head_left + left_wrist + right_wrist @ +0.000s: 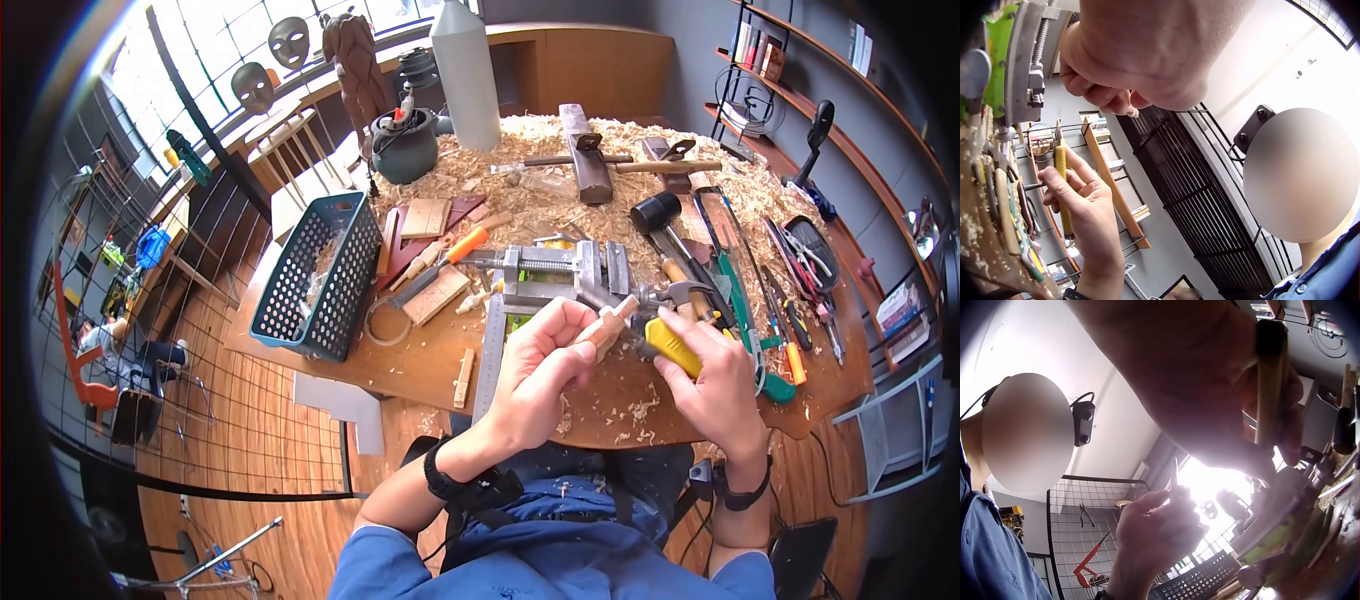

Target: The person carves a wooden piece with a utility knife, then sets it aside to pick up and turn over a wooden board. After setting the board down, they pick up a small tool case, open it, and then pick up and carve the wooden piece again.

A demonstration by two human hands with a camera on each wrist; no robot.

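Note:
My left hand [540, 378] pinches a small pale piece of carved wood [614, 318] between thumb and fingers, its slim end pointing up and away. To its right, my right hand [712, 385] grips a yellow utility knife [672, 348]. In the left wrist view the yellow knife [1062, 181] lies along the curled fingers, its short metal blade [1059, 130] out past the fist. Seen from the right wrist, the wood's thin tip [1175, 470] rises above the left fist. Both hands are over the bench's front edge, just before a metal vise [540, 292].
A perforated basket [330, 285] stands at the bench's left. Behind are wood shavings [530, 205], a hand plane [585, 165] and a tall white bottle [466, 80]. A black mallet [657, 212], a claw hammer [690, 292] and a green-handled saw [740, 310] lie right.

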